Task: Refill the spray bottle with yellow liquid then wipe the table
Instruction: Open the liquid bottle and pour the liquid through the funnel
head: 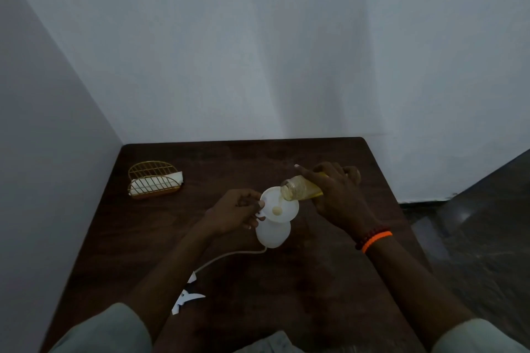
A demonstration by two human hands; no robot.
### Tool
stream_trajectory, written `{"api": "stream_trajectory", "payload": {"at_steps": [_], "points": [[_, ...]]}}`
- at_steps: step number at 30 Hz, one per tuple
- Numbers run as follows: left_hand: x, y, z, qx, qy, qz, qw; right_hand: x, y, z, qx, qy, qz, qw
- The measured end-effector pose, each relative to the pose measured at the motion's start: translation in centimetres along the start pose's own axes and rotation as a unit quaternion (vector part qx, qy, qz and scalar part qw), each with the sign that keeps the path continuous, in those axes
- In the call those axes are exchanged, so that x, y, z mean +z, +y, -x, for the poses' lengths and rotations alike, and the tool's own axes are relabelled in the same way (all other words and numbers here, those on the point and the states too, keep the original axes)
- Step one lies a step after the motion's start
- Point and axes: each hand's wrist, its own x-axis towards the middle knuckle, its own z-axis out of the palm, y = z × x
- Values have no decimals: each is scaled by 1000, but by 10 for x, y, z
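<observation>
A white spray bottle body (272,233) stands upright in the middle of the dark wooden table (160,238), with a white funnel (279,205) set in its neck. My left hand (236,210) pinches the funnel's left rim. My right hand (337,192) grips a clear bottle of yellow liquid (299,188), tilted with its open mouth over the funnel. A small pool of yellow liquid lies at the funnel's centre. The spray head (186,295) with its white dip tube lies on the table near my left forearm.
A gold wire napkin holder (153,179) with white napkins stands at the table's far left. Grey walls close in behind and to the left of the table. A dark stone floor shows to the right.
</observation>
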Motion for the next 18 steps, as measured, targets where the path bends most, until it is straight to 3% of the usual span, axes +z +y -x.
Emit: {"api": "stream_trajectory", "payload": {"at_steps": [18], "points": [[0,2,2,-4,2,-5,1000,2,3,-4,3,0,-5,1000]]}}
